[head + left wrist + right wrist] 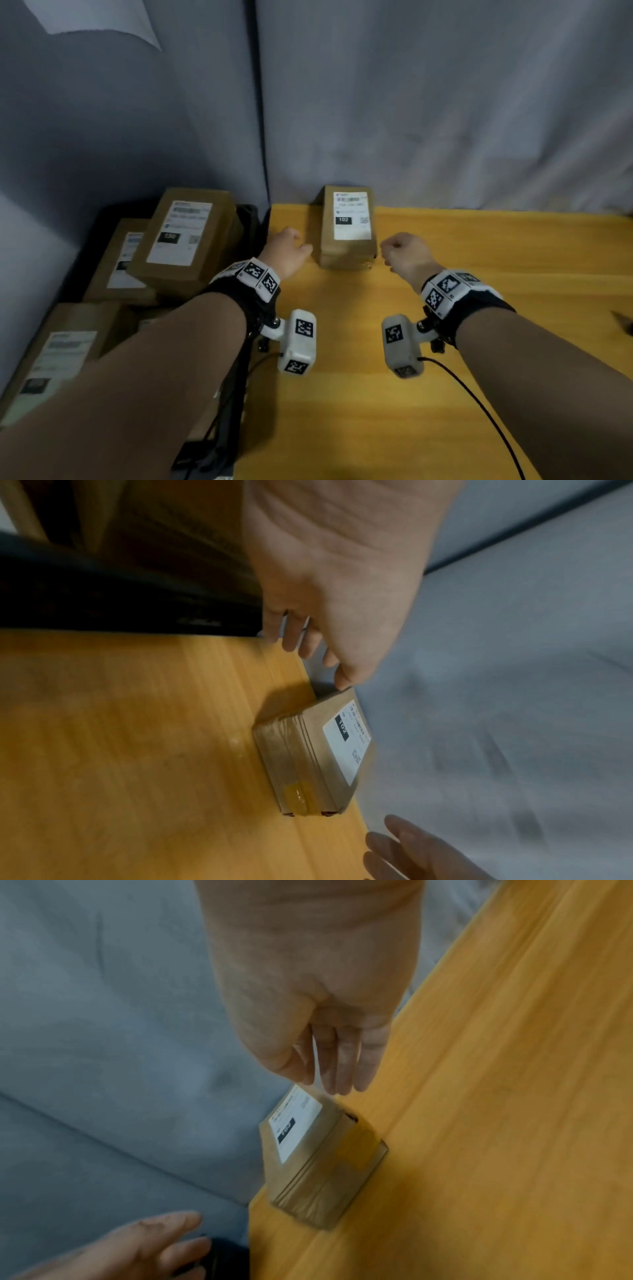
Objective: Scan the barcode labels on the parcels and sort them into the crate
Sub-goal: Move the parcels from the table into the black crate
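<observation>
Parcel on surface: one brown cardboard parcel (346,229) lies flat on the yellow wooden surface (445,342), at its far edge, about 12 o'clock from the person. Shipping label (351,215) faces up with a black "102" box showing. Judged: label side kept upward so the barcode can be read.

Left hand: left hand (286,253) sits just beside the parcel at its 9 o'clock side. Fingers extended and relaxed in the left wrist view, and the thumb tip (344,681) is at the parcel's far corner; contact cannot be confirmed. It grips nothing.

Right hand: right hand (406,253) at the parcel's 3 o'clock side, near its front corner. Fingers (344,1066) straight, pointing down toward the label end; nothing held. Touching or just short of it: cannot tell, the view is blurred.

Why flanking: both hands bracket the parcel from opposite sides, which reads as a two-handed pickup about to begin, palms placed to clamp the long sides.

Crate: black crate (250,222) at 10 o'clock, off the surface's left edge. Several labelled parcels already lie in it, the top box (185,240) tilted on the others, labels up.

Scanner: none identifiable in any view.

Progress, judged: most parcels sorted; this one is the only one seen on the surface.

Risk, judged: the parcel sits at the far edge against the grey cloth backdrop (445,102); a push forward could slide it off.
</observation>
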The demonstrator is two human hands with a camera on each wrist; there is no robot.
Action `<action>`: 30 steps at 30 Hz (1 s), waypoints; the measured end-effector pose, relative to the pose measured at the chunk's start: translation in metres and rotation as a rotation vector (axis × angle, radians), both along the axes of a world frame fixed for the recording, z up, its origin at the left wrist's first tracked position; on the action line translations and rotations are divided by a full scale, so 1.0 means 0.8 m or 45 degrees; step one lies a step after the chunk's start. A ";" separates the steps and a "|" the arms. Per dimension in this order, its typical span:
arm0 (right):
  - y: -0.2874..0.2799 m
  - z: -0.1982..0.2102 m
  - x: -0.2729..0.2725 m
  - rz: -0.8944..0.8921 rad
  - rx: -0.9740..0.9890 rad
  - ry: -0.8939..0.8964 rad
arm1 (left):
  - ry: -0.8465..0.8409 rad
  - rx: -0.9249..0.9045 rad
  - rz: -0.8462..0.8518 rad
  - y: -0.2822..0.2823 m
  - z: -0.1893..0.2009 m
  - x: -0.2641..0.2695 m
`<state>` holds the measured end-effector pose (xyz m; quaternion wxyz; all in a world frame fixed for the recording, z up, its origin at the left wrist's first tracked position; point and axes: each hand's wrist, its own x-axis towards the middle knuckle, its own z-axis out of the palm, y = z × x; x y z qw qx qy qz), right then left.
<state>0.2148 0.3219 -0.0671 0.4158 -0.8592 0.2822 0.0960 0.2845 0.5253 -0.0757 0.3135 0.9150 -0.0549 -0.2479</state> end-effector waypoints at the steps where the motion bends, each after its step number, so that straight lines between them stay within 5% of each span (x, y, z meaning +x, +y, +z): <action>1: -0.011 -0.002 0.009 0.000 -0.012 0.002 | 0.038 -0.006 0.020 -0.015 -0.006 0.005; 5: -0.033 -0.019 0.046 -0.028 0.042 0.040 | 0.198 -0.029 0.115 -0.060 -0.034 0.023; 10: -0.030 -0.058 0.065 -0.102 0.403 0.100 | 0.316 -0.180 0.286 -0.087 -0.059 0.025; 16: -0.015 -0.055 0.037 -0.345 0.711 -0.011 | 0.407 -0.500 0.532 -0.063 -0.038 0.003; 21: 0.031 -0.013 0.009 -0.337 0.925 -0.131 | 0.224 -0.663 0.517 -0.009 0.014 -0.022; 30: 0.198 0.045 -0.034 -0.267 1.112 -0.307 | 0.274 -0.942 0.521 0.171 0.089 -0.072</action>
